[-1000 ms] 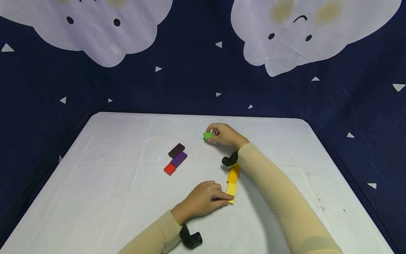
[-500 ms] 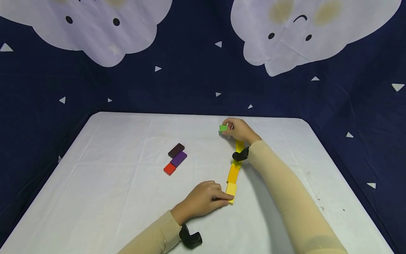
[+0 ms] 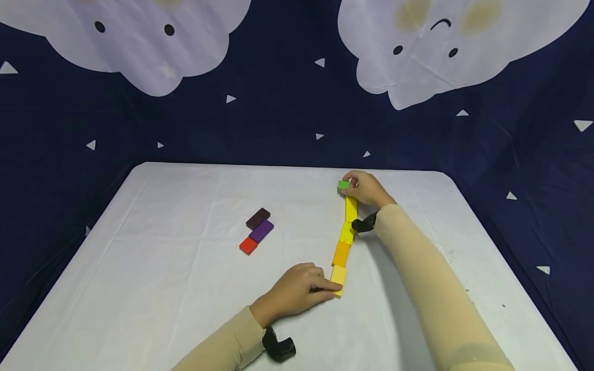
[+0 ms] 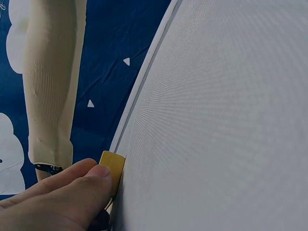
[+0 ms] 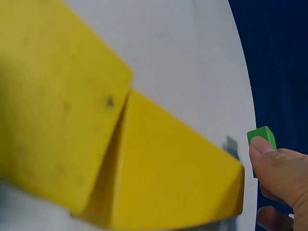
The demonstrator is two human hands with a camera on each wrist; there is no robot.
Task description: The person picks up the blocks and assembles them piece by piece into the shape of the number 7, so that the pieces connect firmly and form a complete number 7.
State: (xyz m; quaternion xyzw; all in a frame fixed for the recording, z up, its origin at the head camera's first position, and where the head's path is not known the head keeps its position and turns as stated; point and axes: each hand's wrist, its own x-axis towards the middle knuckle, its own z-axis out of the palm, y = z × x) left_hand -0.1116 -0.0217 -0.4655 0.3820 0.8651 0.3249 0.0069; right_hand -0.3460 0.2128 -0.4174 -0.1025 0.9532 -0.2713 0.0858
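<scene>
My right hand (image 3: 366,188) pinches a small green block (image 3: 343,185) between thumb and fingers, at the far end of a row of blocks. In the right wrist view the green block (image 5: 262,137) sits at the fingertips, beyond the end of a yellow block (image 5: 178,168). The row runs toward me: a yellow block (image 3: 351,209), another yellow block (image 3: 346,233), an orange-yellow block (image 3: 341,253) and a pale yellow block (image 3: 339,274). My left hand (image 3: 297,289) holds the near end of the pale yellow block with thumb and index finger.
Left of the row lie a dark brown block (image 3: 258,218), a purple block (image 3: 262,231) and a red block (image 3: 248,246), set corner to corner. All rest on a white-covered table (image 3: 162,283), with a dark blue cloud-patterned cloth (image 3: 278,118) behind it.
My right hand has carried the green block to the right and away from me, to the row's far end, uncovering the yellow blocks. My left hand has stayed on the pale yellow block.
</scene>
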